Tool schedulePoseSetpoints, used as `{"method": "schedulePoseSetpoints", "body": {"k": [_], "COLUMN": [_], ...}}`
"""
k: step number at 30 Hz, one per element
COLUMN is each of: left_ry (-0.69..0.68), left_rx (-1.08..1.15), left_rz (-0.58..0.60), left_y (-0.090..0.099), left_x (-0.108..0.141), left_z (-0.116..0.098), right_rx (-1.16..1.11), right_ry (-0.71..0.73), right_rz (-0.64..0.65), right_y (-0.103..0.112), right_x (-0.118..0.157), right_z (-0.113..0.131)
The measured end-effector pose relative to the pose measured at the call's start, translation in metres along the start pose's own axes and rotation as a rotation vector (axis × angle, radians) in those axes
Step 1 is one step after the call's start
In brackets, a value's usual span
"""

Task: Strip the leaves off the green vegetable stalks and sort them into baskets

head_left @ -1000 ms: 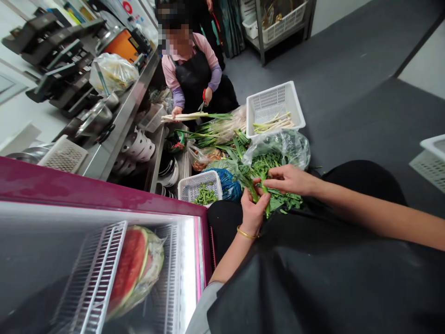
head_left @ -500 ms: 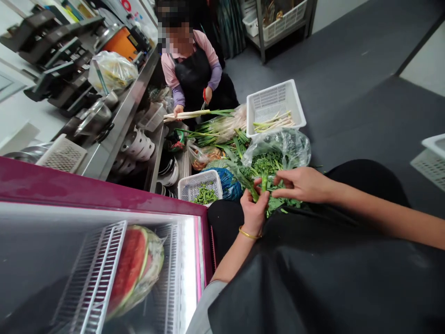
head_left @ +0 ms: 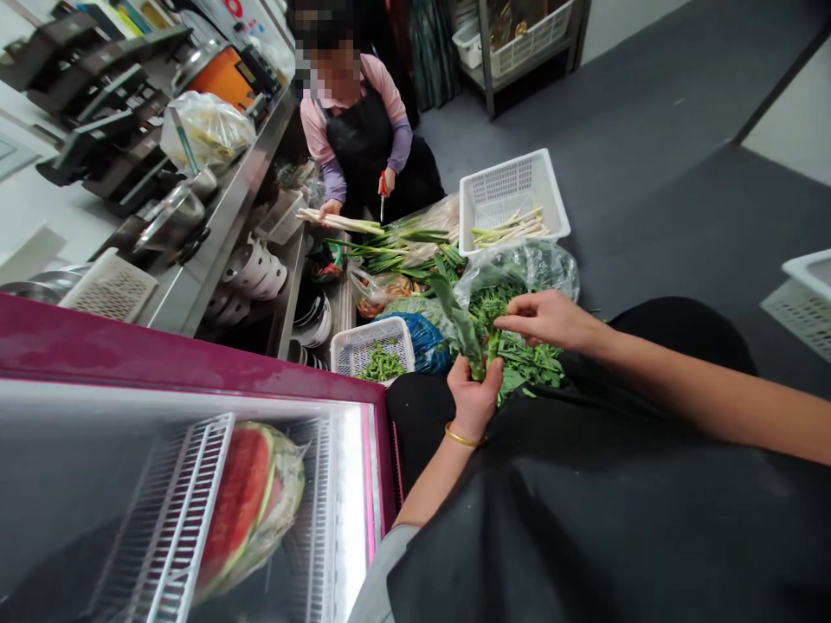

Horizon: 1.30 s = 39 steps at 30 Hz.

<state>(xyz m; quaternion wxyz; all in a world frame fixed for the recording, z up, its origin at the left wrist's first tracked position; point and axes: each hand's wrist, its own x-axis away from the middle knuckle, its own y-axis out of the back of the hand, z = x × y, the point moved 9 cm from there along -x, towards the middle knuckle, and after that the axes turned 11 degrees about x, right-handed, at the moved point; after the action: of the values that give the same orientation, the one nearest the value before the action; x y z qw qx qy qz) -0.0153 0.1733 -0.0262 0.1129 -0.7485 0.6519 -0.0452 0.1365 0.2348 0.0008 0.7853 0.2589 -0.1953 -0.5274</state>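
My left hand point(head_left: 475, 400), with a gold bangle at the wrist, is closed around the thick stem of a leafy green vegetable point(head_left: 460, 324). My right hand point(head_left: 549, 320) pinches at the upper part of the same vegetable, thumb and forefinger together. Below and beyond the hands lies a heap of leafy greens point(head_left: 533, 362), with a clear plastic bag point(head_left: 542, 270) behind it. A small white basket point(head_left: 338, 353) holding cut green pieces point(head_left: 383, 363) stands to the left, beside a blue bag point(head_left: 425, 342).
Across the greens, a person in a black apron point(head_left: 360, 134) holds scallions point(head_left: 341, 221) and red-handled scissors point(head_left: 383, 186). A large white basket point(head_left: 499, 182) stands beyond the bag. An open fridge point(head_left: 195, 363) with cut watermelon point(head_left: 237, 493) is at lower left.
My right hand has moved slightly left and up onto the vegetable. The leaf in my left hand stands more upright. The person's scallions have dropped lower, and the scissors have come off them.
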Motion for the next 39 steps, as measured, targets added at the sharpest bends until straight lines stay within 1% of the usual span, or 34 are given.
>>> {"method": "schedulePoseSetpoints", "body": {"k": [1,2,3,4,5,6,7,8,9,10,12,13,14,15,16,17,20,21,22,23,25,26,27,28,29,30,31,32,33,34,35,36,38,39], "left_ry": [0.011,0.044,0.089,0.140,0.192,0.238,0.275,0.302,0.322,0.332,0.328,0.330,0.339,0.355,0.376,0.405,0.511,0.540,0.556,0.557,0.533,0.523,0.526,0.544,0.569,0.599,0.628,0.649,0.649,0.624,0.579,0.520,0.408,0.372], "left_rx": [-0.001,0.025,0.076,0.141,0.210,0.276,0.333,0.381,0.419,0.445,0.470,0.473,0.476,0.485,0.501,0.524,0.589,0.598,0.595,0.579,0.518,0.489,0.472,0.476,0.500,0.535,0.570,0.594,0.597,0.575,0.534,0.487,0.398,0.363], "left_rz": [0.001,-0.002,-0.010,-0.022,-0.033,-0.042,-0.048,-0.049,-0.038,-0.023,0.019,0.046,0.073,0.095,0.111,0.123,0.134,0.143,0.153,0.161,0.177,0.184,0.189,0.187,0.172,0.148,0.116,0.082,0.049,0.023,0.004,-0.011,-0.027,-0.027], "left_y": [-0.002,-0.003,-0.004,-0.006,-0.007,-0.008,-0.009,-0.010,-0.012,-0.014,-0.017,-0.020,-0.023,-0.025,-0.027,-0.029,-0.032,-0.033,-0.034,-0.034,-0.034,-0.034,-0.034,-0.035,-0.035,-0.034,-0.032,-0.029,-0.026,-0.022,-0.018,-0.014,-0.010,-0.010], "left_x": [0.001,0.001,0.001,0.000,0.000,-0.001,-0.001,-0.002,-0.002,-0.001,0.000,0.000,0.001,0.002,0.002,0.003,0.005,0.006,0.007,0.007,0.007,0.006,0.006,0.005,0.005,0.004,0.003,0.002,0.001,0.000,-0.002,-0.003,-0.003,-0.001], "left_z": [0.001,0.004,0.007,0.011,0.013,0.014,0.015,0.014,0.013,0.013,0.011,0.012,0.013,0.015,0.016,0.018,0.023,0.025,0.025,0.026,0.026,0.026,0.027,0.029,0.031,0.033,0.035,0.036,0.037,0.035,0.033,0.030,0.024,0.023], "right_rx": [0.015,0.072,0.146,0.218,0.271,0.294,0.284,0.246,0.188,0.119,-0.026,-0.090,-0.140,-0.168,-0.166,-0.130,0.095,0.146,0.159,0.133,0.034,0.002,0.008,0.060,0.145,0.238,0.316,0.362,0.371,0.346,0.295,0.230,0.083,0.022], "right_ry": [0.015,0.077,0.198,0.366,0.561,0.747,0.870,0.894,0.813,0.655,0.301,0.179,0.116,0.103,0.123,0.167,0.330,0.359,0.365,0.342,0.235,0.183,0.153,0.165,0.246,0.392,0.580,0.774,0.917,0.960,0.890,0.722,0.302,0.136], "right_rz": [-0.108,-0.225,-0.329,-0.394,-0.411,-0.382,-0.327,-0.276,-0.244,-0.222,-0.170,-0.127,-0.084,-0.059,-0.073,-0.122,-0.349,-0.382,-0.364,-0.300,-0.126,-0.065,-0.061,-0.118,-0.219,-0.320,-0.380,-0.375,-0.319,-0.240,-0.168,-0.113,-0.067,-0.044], "right_y": [0.006,0.010,0.011,0.008,-0.001,-0.011,-0.018,-0.021,-0.018,-0.013,-0.006,-0.007,-0.010,-0.013,-0.014,-0.012,0.000,0.001,0.001,-0.001,-0.008,-0.011,-0.010,-0.006,-0.001,0.001,-0.003,-0.014,-0.025,-0.032,-0.034,-0.032,-0.022,-0.019], "right_x": [-0.004,-0.002,0.005,0.017,0.033,0.050,0.063,0.068,0.064,0.053,0.027,0.018,0.011,0.006,0.003,0.003,0.014,0.017,0.017,0.014,0.004,0.001,0.000,0.002,0.009,0.022,0.039,0.058,0.072,0.079,0.074,0.061,0.030,0.017], "right_z": [0.004,0.015,0.032,0.053,0.074,0.090,0.099,0.099,0.092,0.078,0.041,0.027,0.020,0.019,0.021,0.026,0.043,0.045,0.042,0.037,0.021,0.015,0.014,0.017,0.029,0.048,0.070,0.088,0.100,0.103,0.099,0.087,0.046,0.027]}}
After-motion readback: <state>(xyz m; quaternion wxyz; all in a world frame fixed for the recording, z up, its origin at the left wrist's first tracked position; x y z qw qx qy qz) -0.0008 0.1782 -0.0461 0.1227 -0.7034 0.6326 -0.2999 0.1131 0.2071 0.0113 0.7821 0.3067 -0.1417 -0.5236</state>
